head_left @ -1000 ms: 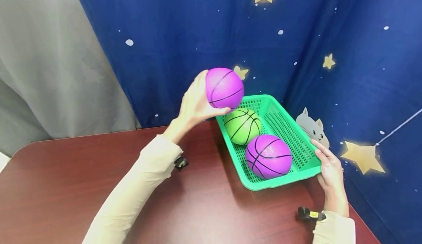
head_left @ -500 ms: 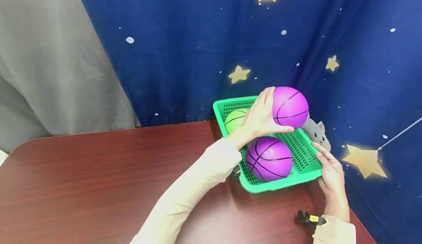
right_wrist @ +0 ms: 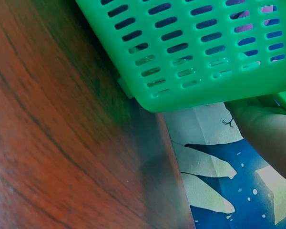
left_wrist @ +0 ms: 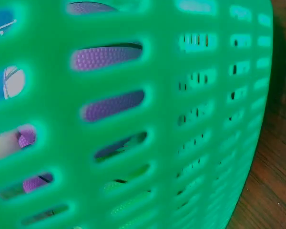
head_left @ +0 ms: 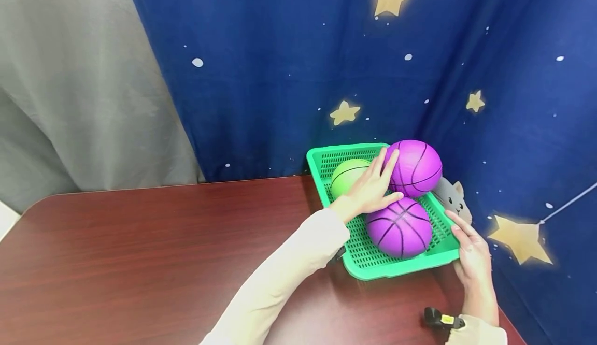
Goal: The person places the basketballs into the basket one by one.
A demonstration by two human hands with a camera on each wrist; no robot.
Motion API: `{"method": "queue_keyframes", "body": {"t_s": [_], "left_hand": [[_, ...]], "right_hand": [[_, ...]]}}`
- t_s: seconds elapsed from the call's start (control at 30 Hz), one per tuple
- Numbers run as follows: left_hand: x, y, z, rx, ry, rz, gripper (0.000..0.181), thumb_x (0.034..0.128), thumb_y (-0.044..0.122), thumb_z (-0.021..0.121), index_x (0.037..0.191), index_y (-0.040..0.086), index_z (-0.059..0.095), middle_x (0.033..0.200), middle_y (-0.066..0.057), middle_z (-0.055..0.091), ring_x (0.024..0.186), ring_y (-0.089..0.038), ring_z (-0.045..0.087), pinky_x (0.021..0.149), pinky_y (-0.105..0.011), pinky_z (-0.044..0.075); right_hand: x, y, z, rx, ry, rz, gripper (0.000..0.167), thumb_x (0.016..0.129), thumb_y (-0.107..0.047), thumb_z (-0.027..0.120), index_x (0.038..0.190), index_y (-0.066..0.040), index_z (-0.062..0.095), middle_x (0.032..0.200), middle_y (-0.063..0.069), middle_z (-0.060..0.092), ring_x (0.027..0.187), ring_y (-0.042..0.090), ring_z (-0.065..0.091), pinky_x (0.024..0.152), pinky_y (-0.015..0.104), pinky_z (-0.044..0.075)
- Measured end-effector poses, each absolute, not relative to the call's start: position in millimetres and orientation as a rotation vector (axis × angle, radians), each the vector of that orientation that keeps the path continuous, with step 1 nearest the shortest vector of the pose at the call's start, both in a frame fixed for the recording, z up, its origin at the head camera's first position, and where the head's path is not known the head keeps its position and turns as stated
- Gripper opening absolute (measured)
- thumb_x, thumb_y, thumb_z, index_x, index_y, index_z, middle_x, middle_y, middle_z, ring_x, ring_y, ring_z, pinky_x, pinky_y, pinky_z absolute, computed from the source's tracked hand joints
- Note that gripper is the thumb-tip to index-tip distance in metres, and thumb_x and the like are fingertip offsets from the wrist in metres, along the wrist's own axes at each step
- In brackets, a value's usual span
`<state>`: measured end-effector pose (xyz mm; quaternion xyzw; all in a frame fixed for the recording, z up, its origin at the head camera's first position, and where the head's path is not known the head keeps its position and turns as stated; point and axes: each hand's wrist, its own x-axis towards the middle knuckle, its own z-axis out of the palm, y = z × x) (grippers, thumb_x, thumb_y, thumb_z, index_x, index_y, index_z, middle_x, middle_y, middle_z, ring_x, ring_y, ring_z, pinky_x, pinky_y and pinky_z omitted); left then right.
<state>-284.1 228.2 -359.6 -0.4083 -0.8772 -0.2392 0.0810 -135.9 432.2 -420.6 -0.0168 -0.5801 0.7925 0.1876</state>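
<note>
A green mesh basket holds a light green ball with black lines and a purple ball. Another purple ball sits at the far right side of the basket, overlapping its rim. My left hand reaches over the basket, its straight fingers touching this upper purple ball and its thumb near the lower one. My right hand grips the basket's right corner. In the left wrist view the basket wall fills most of the picture, with purple showing through the slots.
The basket stands on a dark red-brown wooden table. Behind it hangs a blue curtain with stars and a printed grey cat. A grey curtain hangs at left. In the right wrist view, the table edge lies near the basket.
My left hand has carried the upper purple ball right and down to the basket's far right side, and its grip has loosened. The lower purple ball has shifted and turned slightly. My right hand stays put.
</note>
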Motion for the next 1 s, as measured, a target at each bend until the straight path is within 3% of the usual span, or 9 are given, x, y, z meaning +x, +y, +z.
{"method": "queue_keyframes", "body": {"t_s": [0.2, 0.3, 0.43, 0.57, 0.7, 0.77, 0.9, 1.0], "left_hand": [[-283, 220, -365, -1.238, -2.675, -0.767, 0.099, 0.0871, 0.058, 0.049, 0.144, 0.024, -0.023, 0.154, -0.013, -0.012, 0.14, -0.024, 0.007, 0.11, -0.037, 0.014], [-281, 212, -362, -1.295, -2.688, -0.751, 0.1, 0.0856, 0.06, 0.05, 0.144, 0.025, -0.023, 0.154, -0.01, -0.013, 0.141, -0.022, -0.002, 0.111, -0.039, 0.008], [-279, 198, -362, -1.34, -2.768, -0.629, 0.104, 0.082, 0.068, 0.048, 0.143, 0.026, -0.025, 0.154, -0.007, -0.016, 0.138, -0.018, -0.017, 0.109, -0.05, -0.001], [-281, 179, -362, -1.273, -2.921, -0.489, 0.115, 0.0708, 0.079, 0.049, 0.147, 0.025, -0.018, 0.153, -0.004, -0.017, 0.137, -0.018, -0.02, 0.105, -0.06, -0.001], [-286, 159, -358, -1.151, -3.04, -0.4, 0.128, 0.0583, 0.083, 0.058, 0.15, 0.02, -0.006, 0.153, -0.01, -0.017, 0.138, -0.024, -0.019, 0.104, -0.062, -0.001], [-288, 154, -356, -1.089, -3.089, -0.389, 0.135, 0.054, 0.083, 0.061, 0.149, 0.018, -0.009, 0.152, -0.013, -0.02, 0.137, -0.025, -0.022, 0.104, -0.061, -0.002], [-292, 150, -355, -1.046, -3.138, -0.42, 0.139, 0.0518, 0.083, 0.062, 0.148, 0.017, -0.014, 0.15, -0.015, -0.024, 0.134, -0.026, -0.026, 0.104, -0.06, -0.004], [-295, 151, -355, -1.003, -3.155, -0.507, 0.132, 0.0581, 0.084, 0.055, 0.148, 0.016, -0.013, 0.15, -0.012, -0.024, 0.135, -0.024, -0.026, 0.104, -0.06, -0.005]], "right_hand": [[-138, 429, -418, -0.049, -1.657, 2.209, 0.035, 0.096, -0.006, 0.049, 0.13, -0.002, 0.054, 0.115, -0.001, 0.059, 0.087, 0.009, 0.064, 0.073, 0.023, 0.051], [-139, 430, -419, -0.041, -1.659, 2.215, 0.035, 0.096, -0.006, 0.049, 0.13, -0.003, 0.054, 0.115, -0.001, 0.06, 0.088, 0.009, 0.064, 0.074, 0.023, 0.051], [-136, 432, -421, -0.036, -1.638, 2.237, 0.035, 0.096, -0.006, 0.049, 0.13, -0.002, 0.054, 0.114, -0.001, 0.059, 0.088, 0.01, 0.064, 0.074, 0.024, 0.051], [-135, 434, -422, -0.005, -1.595, 2.267, 0.034, 0.096, -0.003, 0.047, 0.13, -0.001, 0.053, 0.113, 0.001, 0.06, 0.089, 0.012, 0.065, 0.074, 0.027, 0.051], [-134, 435, -422, 0.019, -1.576, 2.28, 0.034, 0.096, -0.002, 0.046, 0.129, -0.001, 0.054, 0.113, 0.002, 0.062, 0.088, 0.014, 0.066, 0.073, 0.028, 0.051], [-134, 436, -423, 0.016, -1.576, 2.276, 0.033, 0.096, -0.001, 0.046, 0.128, -0.001, 0.055, 0.113, 0.001, 0.063, 0.088, 0.014, 0.066, 0.071, 0.028, 0.051], [-134, 435, -423, 0.02, -1.58, 2.274, 0.034, 0.096, -0.001, 0.045, 0.128, -0.001, 0.055, 0.112, 0.001, 0.063, 0.088, 0.014, 0.066, 0.072, 0.028, 0.051], [-135, 433, -423, 0.026, -1.578, 2.273, 0.034, 0.096, -0.001, 0.045, 0.129, 0.0, 0.054, 0.112, 0.002, 0.063, 0.089, 0.014, 0.066, 0.073, 0.028, 0.051]]}}
